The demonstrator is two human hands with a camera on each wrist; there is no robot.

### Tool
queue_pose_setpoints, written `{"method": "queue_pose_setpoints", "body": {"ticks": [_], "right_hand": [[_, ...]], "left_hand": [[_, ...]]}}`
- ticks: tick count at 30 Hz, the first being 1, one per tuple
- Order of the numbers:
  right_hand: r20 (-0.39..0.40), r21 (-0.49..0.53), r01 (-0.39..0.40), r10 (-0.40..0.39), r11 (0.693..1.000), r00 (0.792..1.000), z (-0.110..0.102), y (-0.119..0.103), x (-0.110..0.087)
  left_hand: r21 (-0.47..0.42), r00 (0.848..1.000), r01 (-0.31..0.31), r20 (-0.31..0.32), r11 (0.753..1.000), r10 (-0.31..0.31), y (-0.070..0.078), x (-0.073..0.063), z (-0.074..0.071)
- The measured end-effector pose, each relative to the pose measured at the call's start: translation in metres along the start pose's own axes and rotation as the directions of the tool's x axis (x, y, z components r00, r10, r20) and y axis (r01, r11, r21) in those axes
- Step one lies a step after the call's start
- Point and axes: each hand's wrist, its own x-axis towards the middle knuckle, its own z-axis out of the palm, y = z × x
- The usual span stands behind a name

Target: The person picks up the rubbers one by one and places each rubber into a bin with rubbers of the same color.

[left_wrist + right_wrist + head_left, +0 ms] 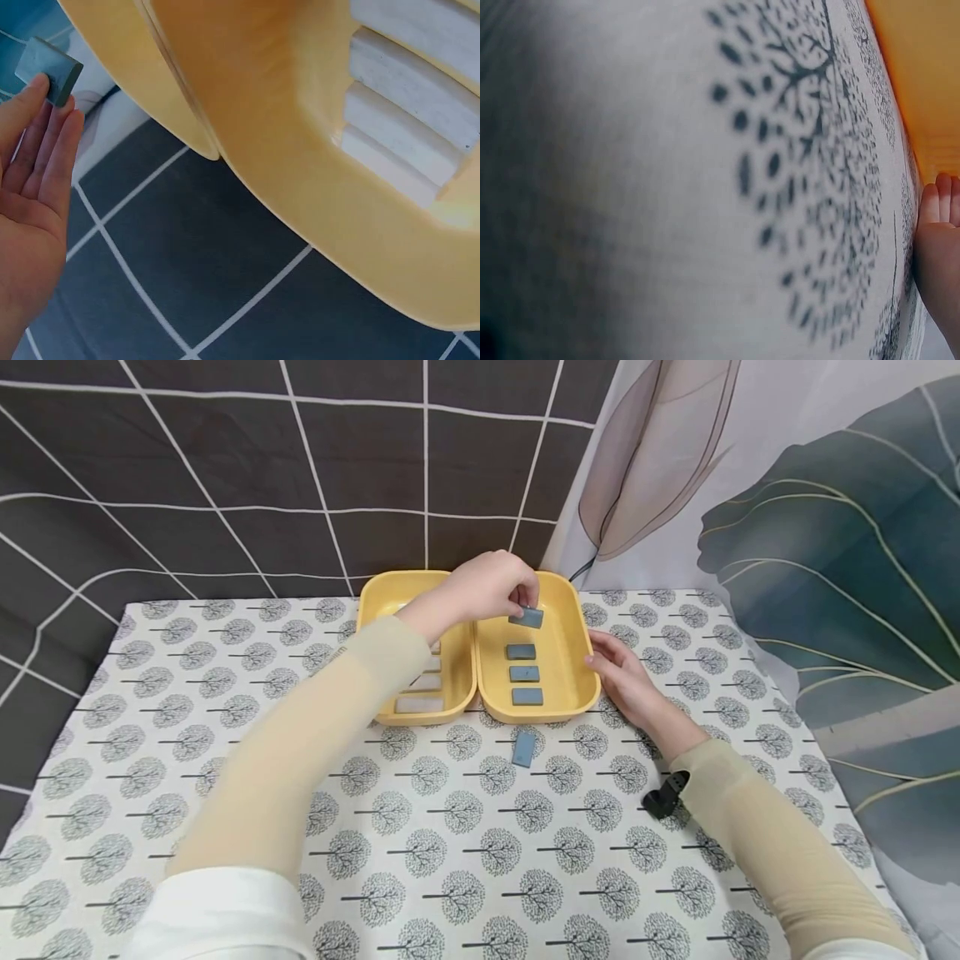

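Observation:
My left hand [497, 587] pinches a blue-grey rectangular tile [527, 617] between thumb and fingertips, above the far part of the right yellow tray [572, 647]. In the left wrist view the same tile [49, 69] stands tilted at the fingertips of the left hand [34, 202]. Three similar tiles [523, 674] lie in a column inside this tray. Another blue-grey tile [523, 749] rests on the cloth in front of it. Against the tray's right outer side rests my right hand [626, 681]; the right wrist view shows its fingers [943, 199] extended along the yellow wall.
A second yellow tray [382, 581] adjoins on the left, partly hidden by my left forearm. Several whitish blocks [409, 82] lie stacked in a row inside it. Tree-printed cloth [442, 860] covers the table. A dark gridded curtain [360, 460] hangs directly behind the trays.

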Motion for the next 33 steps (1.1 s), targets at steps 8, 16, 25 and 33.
{"method": "queue_pose_setpoints", "body": {"ticks": [8, 16, 25, 33], "right_hand": [[-0.011, 0.008, -0.016, 0.016, 1.000, 1.000, 0.003, 0.000, 0.001], [-0.009, 0.010, -0.019, 0.019, 1.000, 1.000, 0.007, -0.001, 0.000], [-0.006, 0.006, -0.024, 0.024, 1.000, 1.000, 0.007, -0.002, -0.002], [-0.007, 0.013, -0.030, 0.030, 0.999, 1.000, 0.006, -0.003, -0.004]], "left_hand": [[-0.071, 0.996, 0.064, -0.050, 0.995, -0.068, -0.018, 0.006, 0.006], [-0.101, 0.990, 0.126, -0.052, 0.987, -0.131, -0.031, 0.007, 0.017], [-0.077, 0.990, 0.134, -0.025, 0.988, -0.136, -0.036, 0.011, 0.029], [-0.060, 0.991, 0.135, -0.013, 0.989, -0.136, -0.037, 0.013, 0.035]]}}
